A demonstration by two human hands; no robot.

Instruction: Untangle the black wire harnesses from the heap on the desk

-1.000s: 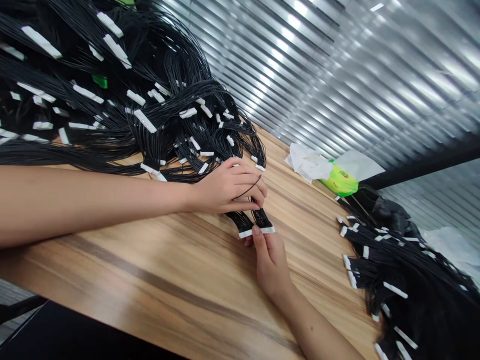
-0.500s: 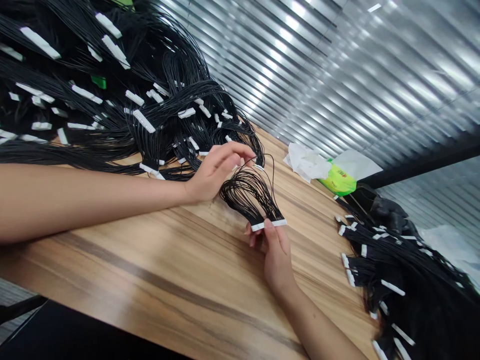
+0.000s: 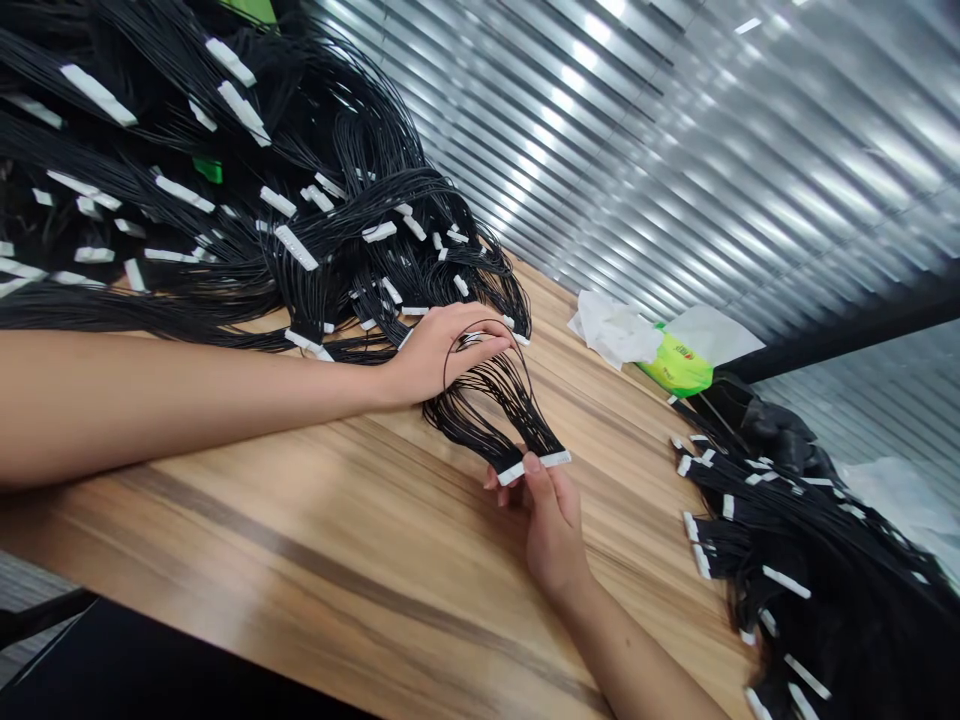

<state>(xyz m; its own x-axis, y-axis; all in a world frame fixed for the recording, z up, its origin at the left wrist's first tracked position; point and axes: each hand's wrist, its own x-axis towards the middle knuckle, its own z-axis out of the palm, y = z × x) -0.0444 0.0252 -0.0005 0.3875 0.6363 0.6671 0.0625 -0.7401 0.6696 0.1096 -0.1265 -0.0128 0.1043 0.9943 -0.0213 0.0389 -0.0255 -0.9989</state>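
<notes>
My right hand (image 3: 553, 515) pinches two white connectors of a black wire harness (image 3: 469, 410) between thumb and fingers. One connector (image 3: 511, 472) lies to the left of the thumb, the other (image 3: 555, 459) to its right. From them the thin black wires run up and away in a bent loop above the tabletop. At the far end of this loop is my left hand (image 3: 450, 350), its fingers and thumb stretched out with a gap between them. A single stray wire arcs across the left hand's fingers. Some of its fingertips are hard to make out.
A large heap of black harnesses (image 3: 225, 190) with white connectors covers the table's left and far side. More harnesses (image 3: 825, 570) lie at the right. A green tissue pack (image 3: 679, 362) and white paper (image 3: 615, 325) stand near the corrugated metal wall (image 3: 600, 150). The wooden table (image 3: 337, 560) has its near edge below.
My left hand has moved slightly right and down, and its thumb has stretched out. The stray wire now crosses its fingers. The two connectors are tilted further apart in my right hand.
</notes>
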